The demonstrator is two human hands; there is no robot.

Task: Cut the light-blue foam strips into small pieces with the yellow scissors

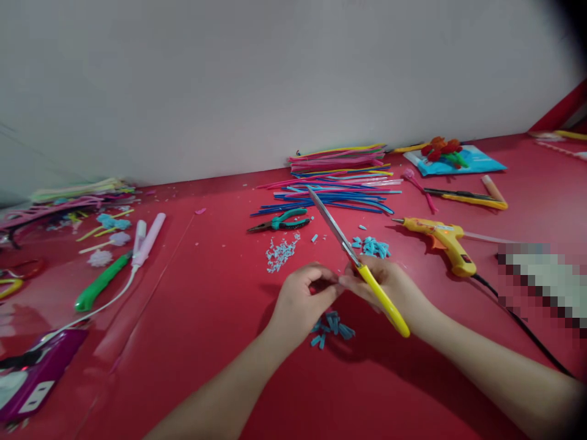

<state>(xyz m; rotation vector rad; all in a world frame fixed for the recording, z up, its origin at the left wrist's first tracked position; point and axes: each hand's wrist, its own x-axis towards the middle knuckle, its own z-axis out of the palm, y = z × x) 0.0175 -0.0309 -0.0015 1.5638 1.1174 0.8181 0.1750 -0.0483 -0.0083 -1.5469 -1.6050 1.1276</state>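
My right hand (403,293) is wrapped round a pair of scissors (384,299) with yellow handles, the blades pointing up and away to the left. Thumb and fingertips of my left hand (302,299) are pinched together, meeting my right fingertips; whatever they hold is too small or hidden to make out. Below the hands lies a loose heap of short blue pieces (337,325), apparently cut pipe cleaner. Beyond my right hand is a second pile of light blue pieces (376,247). Fine pale clippings (280,254) are scattered past my left hand.
Teal-handled pliers (279,222) lie before long pipe cleaners (330,199). A yellow glue gun (438,238) with a black cord is at right, near a yellow utility knife (472,197). At left are a green-handled tool (103,282), a pink corded tool (149,241) and a purple device (46,373).
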